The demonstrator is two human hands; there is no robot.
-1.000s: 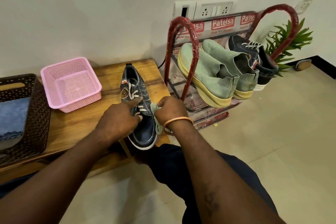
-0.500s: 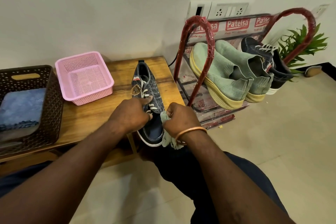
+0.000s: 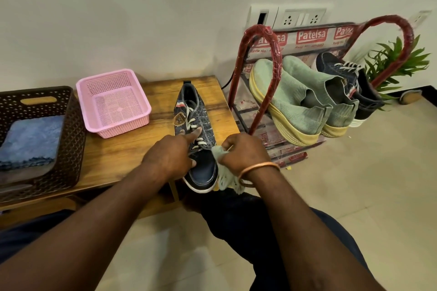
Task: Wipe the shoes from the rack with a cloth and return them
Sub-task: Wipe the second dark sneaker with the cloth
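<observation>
On the wooden bench (image 3: 118, 149), just left of the red shoe rack (image 3: 274, 54), we steady the dark blue shoe (image 3: 203, 172) with our left hand (image 3: 169, 156), index finger stretched along the laces and the other fingers curled over its upper. Our right hand (image 3: 243, 151) clutches the pale green cloth (image 3: 224, 177), bunched against the shoe's right side near the toe. Two green shoes (image 3: 295, 101) sit on the rack.

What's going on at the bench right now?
A person is wiping a dark blue lace-up sneaker lying on the wooden bench. The left hand holds it at the laces, while the right hand grips a pale green cloth against its side near the toe. Two green knit shoes and a matching dark sneaker sit on the red shoe rack.
</observation>
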